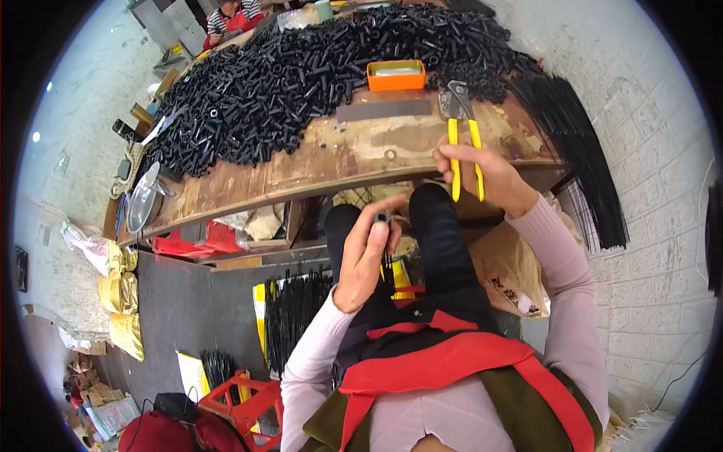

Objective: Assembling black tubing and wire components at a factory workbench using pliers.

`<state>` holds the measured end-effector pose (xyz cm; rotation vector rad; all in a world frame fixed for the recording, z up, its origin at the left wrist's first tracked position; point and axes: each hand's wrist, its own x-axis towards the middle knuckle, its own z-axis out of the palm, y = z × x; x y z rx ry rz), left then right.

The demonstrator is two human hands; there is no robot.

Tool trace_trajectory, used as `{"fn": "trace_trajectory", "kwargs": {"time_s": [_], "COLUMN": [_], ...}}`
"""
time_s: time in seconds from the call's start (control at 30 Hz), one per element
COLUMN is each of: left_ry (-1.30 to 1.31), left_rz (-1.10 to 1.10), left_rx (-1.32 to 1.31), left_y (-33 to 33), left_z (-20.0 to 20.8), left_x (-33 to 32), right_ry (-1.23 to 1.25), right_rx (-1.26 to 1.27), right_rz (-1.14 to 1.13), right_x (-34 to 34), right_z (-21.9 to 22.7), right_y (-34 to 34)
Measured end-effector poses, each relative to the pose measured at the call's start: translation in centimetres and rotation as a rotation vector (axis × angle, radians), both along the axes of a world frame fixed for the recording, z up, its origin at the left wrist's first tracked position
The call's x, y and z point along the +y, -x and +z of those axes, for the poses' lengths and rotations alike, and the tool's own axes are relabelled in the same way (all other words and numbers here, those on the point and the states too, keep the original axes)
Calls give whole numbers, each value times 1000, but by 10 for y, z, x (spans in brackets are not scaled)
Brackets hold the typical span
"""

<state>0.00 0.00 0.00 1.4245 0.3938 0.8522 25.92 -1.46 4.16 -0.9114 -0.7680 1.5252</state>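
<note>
My left hand (364, 255) is closed above my knees, with a short black tubular piece (382, 217) in its fingers. The open end of that piece points up, and thin black strands show below the hand; whether they join it I cannot tell. A pair of pliers (455, 139) with yellow handles is in my right hand (493, 175), over the front edge of the bench. Its dark jaws point away from me, and its handles are spread apart. Behind the pliers, a big heap of similar black pieces (301, 83) covers the back of the wooden bench (263, 181).
An orange tin (397, 80) stands by the heap, near a flat dark strip (382, 111). Long black rods (580, 151) overhang the bench's right end. A metal pan (143, 203) lies at the left end. Below are a red stool (248, 410) and bundled black rods (295, 316). Another person (233, 19) sits far left.
</note>
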Motion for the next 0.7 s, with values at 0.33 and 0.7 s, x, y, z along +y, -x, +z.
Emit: {"fn": "trace_trajectory", "kwargs": {"time_s": [0.33,0.7], "left_ry": [-55,-66], "left_rz": [-165,-185], "left_rx": [-10,25], "left_y": [-8,-9], "left_z": [10,10], "left_x": [-12,-15], "right_ry": [-347,-519], "right_rx": [-465,-785], "right_rz": [-201,-268], "right_x": [-82,-78], "right_z": [1,-15], "right_y": [75,71]}}
